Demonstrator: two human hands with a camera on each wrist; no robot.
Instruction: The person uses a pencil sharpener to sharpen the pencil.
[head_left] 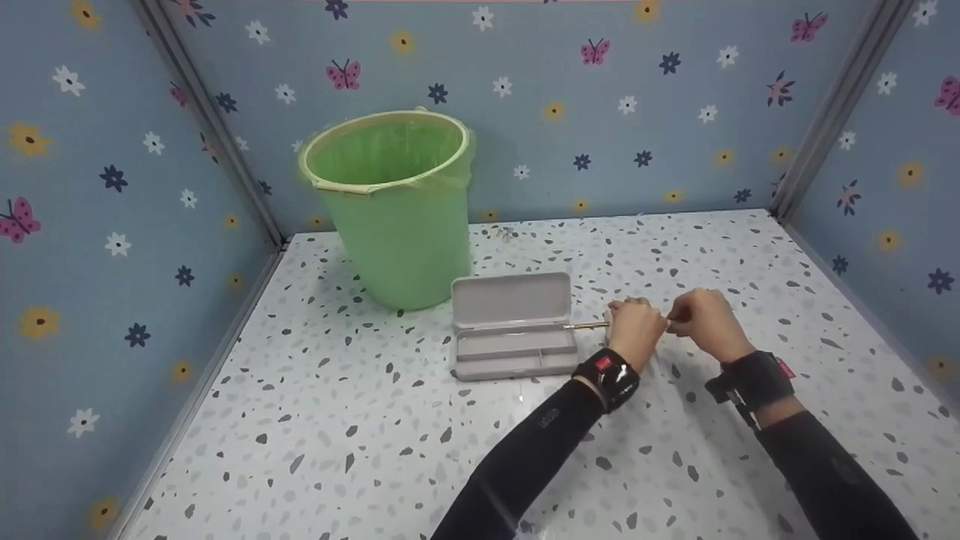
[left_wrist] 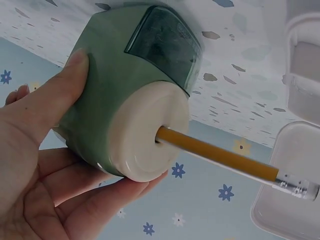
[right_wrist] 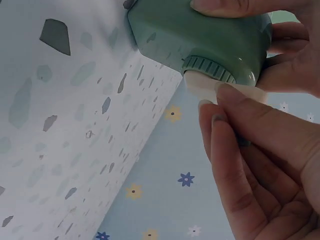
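Note:
My left hand (head_left: 636,330) grips a green pencil sharpener (left_wrist: 102,60) with a cream front and a dark see-through window. A yellow pencil (left_wrist: 215,152) sticks out of the hole in that front, its eraser end outward. On the sharpener's other side, my right hand (right_wrist: 270,165) pinches the crank with thumb and fingers; its cream arm (right_wrist: 200,85) shows beside a ribbed green ring. The fingers hide the crank's end. In the head view the left hand covers most of the sharpener, and the pencil points left toward an open pencil case (head_left: 512,300).
The pale grey pencil case lies on the speckled tabletop (head_left: 337,450), lid raised, its base divided into compartments. Behind it to the left stands a green lined bin (head_left: 405,247). Patterned blue panels (head_left: 525,135) enclose the table at the back and both sides.

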